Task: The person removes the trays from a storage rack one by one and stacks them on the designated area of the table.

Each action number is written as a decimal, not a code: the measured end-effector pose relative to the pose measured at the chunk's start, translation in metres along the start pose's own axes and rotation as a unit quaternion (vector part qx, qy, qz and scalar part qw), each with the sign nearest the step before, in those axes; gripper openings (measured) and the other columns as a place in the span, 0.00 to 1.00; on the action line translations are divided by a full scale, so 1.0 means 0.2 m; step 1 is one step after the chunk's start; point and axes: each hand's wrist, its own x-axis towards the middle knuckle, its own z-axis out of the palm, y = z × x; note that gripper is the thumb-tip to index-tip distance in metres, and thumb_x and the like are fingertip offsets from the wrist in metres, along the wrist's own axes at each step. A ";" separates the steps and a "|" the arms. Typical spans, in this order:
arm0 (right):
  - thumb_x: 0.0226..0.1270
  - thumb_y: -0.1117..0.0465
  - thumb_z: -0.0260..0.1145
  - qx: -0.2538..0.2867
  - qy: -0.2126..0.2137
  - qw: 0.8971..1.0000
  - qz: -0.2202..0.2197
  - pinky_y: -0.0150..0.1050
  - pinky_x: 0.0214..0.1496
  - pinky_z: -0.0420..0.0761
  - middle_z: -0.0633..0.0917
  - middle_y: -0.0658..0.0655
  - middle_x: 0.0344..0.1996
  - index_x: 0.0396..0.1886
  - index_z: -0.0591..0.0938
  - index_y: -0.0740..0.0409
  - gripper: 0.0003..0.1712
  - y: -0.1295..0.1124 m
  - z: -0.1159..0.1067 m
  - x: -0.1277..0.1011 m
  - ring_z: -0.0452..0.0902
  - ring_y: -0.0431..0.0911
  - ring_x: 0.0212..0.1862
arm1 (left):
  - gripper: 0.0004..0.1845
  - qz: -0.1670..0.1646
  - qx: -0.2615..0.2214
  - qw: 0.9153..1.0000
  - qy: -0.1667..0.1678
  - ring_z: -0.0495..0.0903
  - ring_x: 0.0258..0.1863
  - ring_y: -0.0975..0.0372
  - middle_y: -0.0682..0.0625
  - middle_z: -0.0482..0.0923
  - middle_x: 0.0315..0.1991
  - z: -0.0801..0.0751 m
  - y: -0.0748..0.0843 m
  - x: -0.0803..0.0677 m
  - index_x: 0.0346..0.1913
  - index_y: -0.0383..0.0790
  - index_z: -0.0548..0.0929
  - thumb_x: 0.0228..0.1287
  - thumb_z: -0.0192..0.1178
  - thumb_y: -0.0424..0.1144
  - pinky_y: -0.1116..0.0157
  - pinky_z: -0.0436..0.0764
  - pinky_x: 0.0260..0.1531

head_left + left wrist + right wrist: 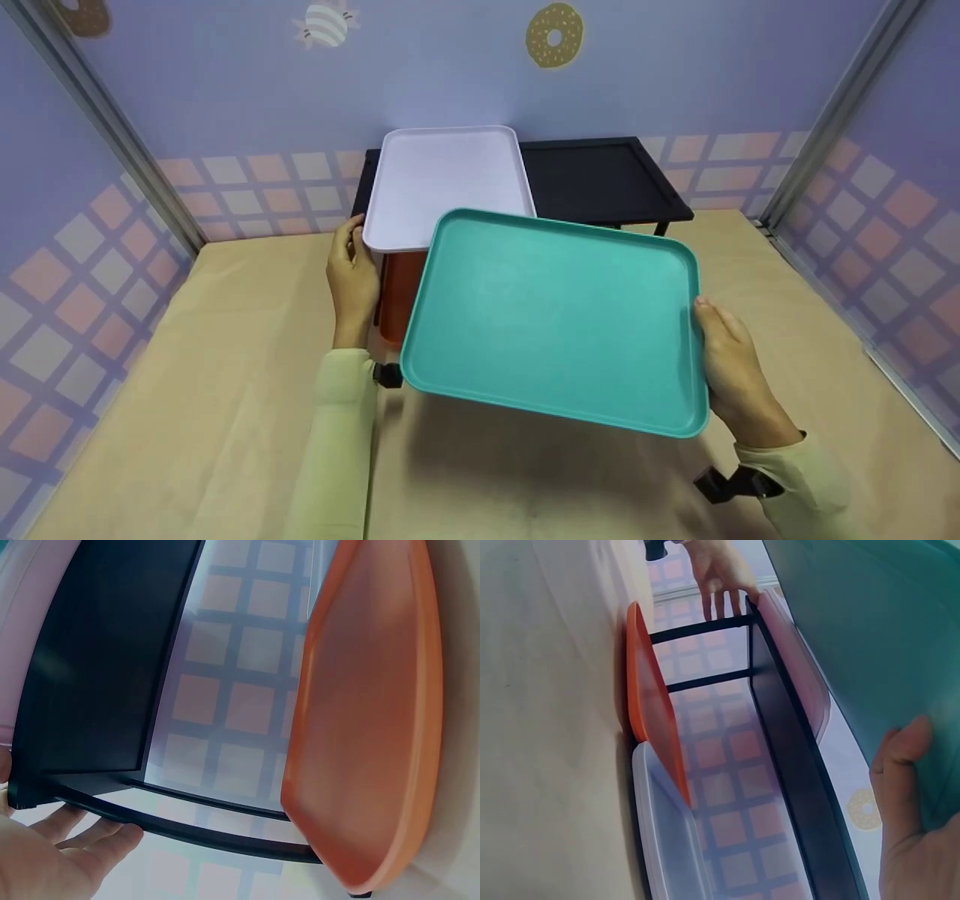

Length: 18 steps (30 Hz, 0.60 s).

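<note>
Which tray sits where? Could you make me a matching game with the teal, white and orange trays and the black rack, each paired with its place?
Things:
1. teal tray
2. white tray
3. orange tray
4. black rack

Places:
A. lying on top of the rack's left part
B. standing on the table against the back wall
C. held up in the air by the right hand
D. under the rack's top shelf, tilted

Pairs: 1-C, 2-A, 3-D, 4-B. The left hand rests at the rack's left end, beside the white tray.
</note>
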 end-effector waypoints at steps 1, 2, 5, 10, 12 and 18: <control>0.82 0.37 0.42 -0.001 -0.002 1.000 -0.001 0.32 0.52 0.79 0.58 0.67 0.75 0.84 0.44 0.60 0.46 0.00 0.00 0.00 0.69 0.49 0.63 | 0.20 0.000 0.000 1.000 0.000 0.76 0.53 0.55 0.40 0.77 0.61 0.00 0.00 0.00 0.68 0.36 0.75 0.84 0.44 0.41 0.65 0.71 0.48; 0.82 0.37 0.42 -0.003 -0.005 1.000 -0.004 0.31 0.52 0.79 0.58 0.67 0.75 0.84 0.44 0.60 0.46 0.01 0.00 0.00 0.70 0.47 0.62 | 0.20 0.000 0.001 1.000 0.000 0.76 0.53 0.55 0.39 0.77 0.62 0.00 0.00 0.00 0.68 0.35 0.75 0.84 0.44 0.41 0.65 0.71 0.48; 0.82 0.37 0.42 -0.006 -0.008 1.000 -0.013 0.32 0.52 0.79 0.60 0.67 0.73 0.83 0.46 0.61 0.45 0.01 -0.01 -0.01 0.74 0.41 0.57 | 0.20 0.006 -0.002 1.000 0.000 0.75 0.50 0.56 0.39 0.78 0.60 0.00 0.00 0.00 0.67 0.35 0.76 0.84 0.44 0.41 0.65 0.71 0.46; 0.83 0.39 0.43 -0.004 -0.007 1.000 -0.028 0.36 0.50 0.83 0.74 0.60 0.60 0.81 0.54 0.65 0.42 0.02 -0.01 -0.02 0.81 0.39 0.49 | 0.20 0.007 -0.002 1.000 0.002 0.75 0.48 0.56 0.39 0.78 0.59 0.00 0.00 0.00 0.67 0.35 0.76 0.84 0.44 0.41 0.66 0.70 0.45; 0.83 0.40 0.43 -0.003 -0.006 0.999 -0.031 0.38 0.48 0.84 0.77 0.56 0.53 0.78 0.57 0.67 0.41 0.03 -0.01 -0.02 0.82 0.40 0.47 | 0.20 0.007 -0.002 1.000 0.003 0.76 0.49 0.56 0.39 0.79 0.59 0.00 0.00 0.00 0.67 0.35 0.76 0.84 0.44 0.40 0.66 0.71 0.46; 0.83 0.39 0.42 -0.012 -0.015 0.999 -0.025 0.38 0.48 0.84 0.75 0.58 0.55 0.79 0.55 0.68 0.42 0.03 -0.02 -0.03 0.83 0.41 0.47 | 0.20 0.010 0.010 1.000 0.004 0.76 0.48 0.56 0.39 0.79 0.58 0.00 0.00 0.00 0.67 0.35 0.76 0.84 0.44 0.41 0.64 0.71 0.46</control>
